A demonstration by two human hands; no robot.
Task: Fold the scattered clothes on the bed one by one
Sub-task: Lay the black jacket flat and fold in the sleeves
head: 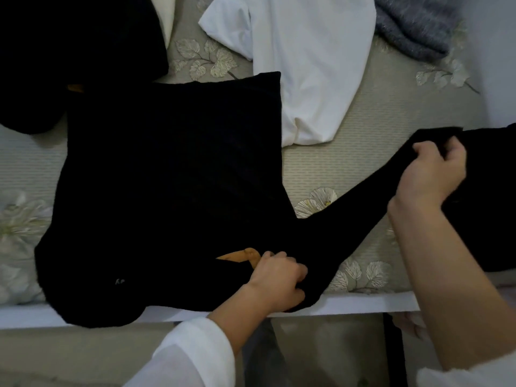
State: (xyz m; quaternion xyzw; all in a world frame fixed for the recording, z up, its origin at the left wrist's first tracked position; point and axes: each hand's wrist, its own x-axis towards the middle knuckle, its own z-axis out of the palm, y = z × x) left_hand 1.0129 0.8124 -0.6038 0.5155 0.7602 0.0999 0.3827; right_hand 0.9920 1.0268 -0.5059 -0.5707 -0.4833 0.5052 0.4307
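**Black sweater spread flat, one sleeve drawn out sideways**

I have the black sweater (173,177) lying flat on the bedspread (377,121). Its lower body points away from me and its neck end sits at the bed's near edge (363,303), partly hanging over it. An orange label (240,255) shows at the neckline, and a small pale mark (120,281) sits left of that.

My left hand (276,277) is at the sweater's near right shoulder, just beside the label. Its fingers are curled into the fabric where the sleeve (349,213) starts, gripping it. A white cuff (195,356) covers that forearm.

The sleeve runs out from the sweater's right side in a straight diagonal band. At its far end my right hand (430,174) has the cuff pinched between curled fingers and thumb, lifted a little off the bedspread.

Beyond that hand, further right of the sweater, lies more dark cloth (491,205). I cannot tell whether it is a separate garment.

A white garment (307,65) lies crumpled past the sweater's far right corner, touching or just meeting it. A grey knit (418,23) is bunched well beyond the sweater, to the right of the white one. Off the sweater's far left corner sits another black piece (69,37), overlapping its edge.
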